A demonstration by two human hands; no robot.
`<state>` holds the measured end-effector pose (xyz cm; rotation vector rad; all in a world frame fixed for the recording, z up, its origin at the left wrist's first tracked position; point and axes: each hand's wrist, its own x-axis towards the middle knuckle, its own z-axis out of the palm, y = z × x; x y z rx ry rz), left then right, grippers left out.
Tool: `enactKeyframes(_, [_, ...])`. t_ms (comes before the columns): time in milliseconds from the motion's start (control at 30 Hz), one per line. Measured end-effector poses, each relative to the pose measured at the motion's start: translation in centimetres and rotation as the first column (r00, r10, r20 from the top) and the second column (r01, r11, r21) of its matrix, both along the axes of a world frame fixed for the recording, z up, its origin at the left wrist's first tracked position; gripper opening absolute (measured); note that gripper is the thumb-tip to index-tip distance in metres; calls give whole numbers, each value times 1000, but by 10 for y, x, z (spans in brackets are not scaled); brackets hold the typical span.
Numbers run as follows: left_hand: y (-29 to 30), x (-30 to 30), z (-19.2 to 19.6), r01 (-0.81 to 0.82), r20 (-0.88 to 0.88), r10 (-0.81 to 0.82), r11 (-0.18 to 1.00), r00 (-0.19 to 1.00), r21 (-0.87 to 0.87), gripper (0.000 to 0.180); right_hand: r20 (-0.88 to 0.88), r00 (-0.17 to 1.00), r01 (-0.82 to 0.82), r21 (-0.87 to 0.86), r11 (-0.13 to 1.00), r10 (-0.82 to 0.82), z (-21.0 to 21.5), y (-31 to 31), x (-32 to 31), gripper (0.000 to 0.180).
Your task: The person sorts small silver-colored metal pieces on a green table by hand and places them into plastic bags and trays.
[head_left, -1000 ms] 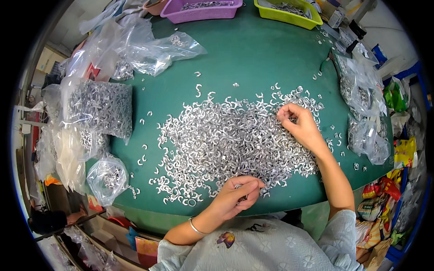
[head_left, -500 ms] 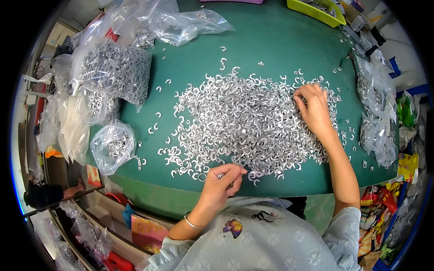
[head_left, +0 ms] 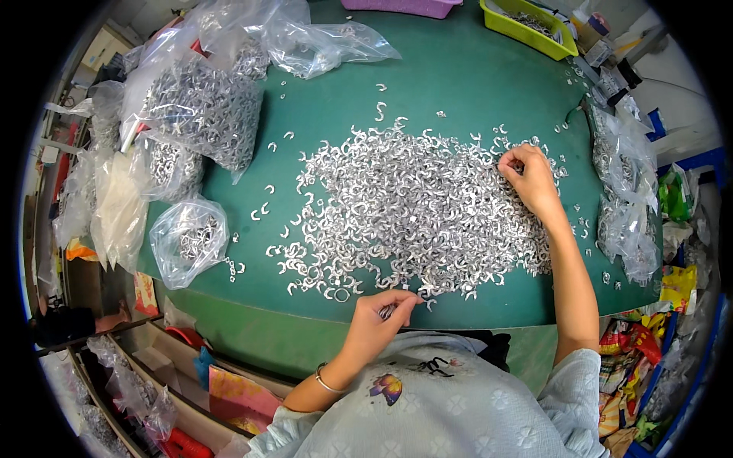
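Note:
A wide heap of small silver C-shaped metal pieces is spread over the green tabletop. My left hand is at the heap's near edge, closed round several of these metal pieces, which show between its thumb and curled fingers. At the heap's right side, my right hand is held with thumb and forefinger together, palm side partly hidden. Whether a piece sits in that pinch is too small to make out. A loose metal ring lies just left of my left hand.
Clear bags full of metal pieces crowd the left side, with a small open bag nearer me. More filled bags line the right edge. A yellow-green tray and a purple tray stand at the back.
The right hand's fingers have curled into a closer pinch above the heap. My left hand's fingers have shifted slightly, and the whole view has moved a little.

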<state>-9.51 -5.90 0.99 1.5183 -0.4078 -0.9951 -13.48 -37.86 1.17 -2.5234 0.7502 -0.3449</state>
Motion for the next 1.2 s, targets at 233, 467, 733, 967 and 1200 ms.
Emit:
enactKeyframes(233, [0, -3, -1, 42, 98, -46, 998, 994, 46, 12, -10, 986, -165, -253, 953, 168, -5, 11, 11, 9])
enactKeyframes(467, [3, -5, -5, 20, 202, -36, 997, 979, 77, 11, -90, 969, -246, -329, 912, 229, -4, 16, 15, 11])
enactKeyframes(733, [-1, -14, -10, 13, 653, -83, 994, 753, 112, 19, 105, 985, -117, -192, 974, 139, 2, 10, -2, 5])
enactKeyframes(967, [-10, -17, -11, 33, 799, -198, 975, 568, 219, 20, 335, 931, -256, 884, 391, -147, 31, 74, -50, 21])
enactKeyframes(1200, [9, 1, -11, -153, 862, -93, 969, 498, 193, 13, 194, 964, -264, 617, 741, 183, 27, 114, -72, 15])
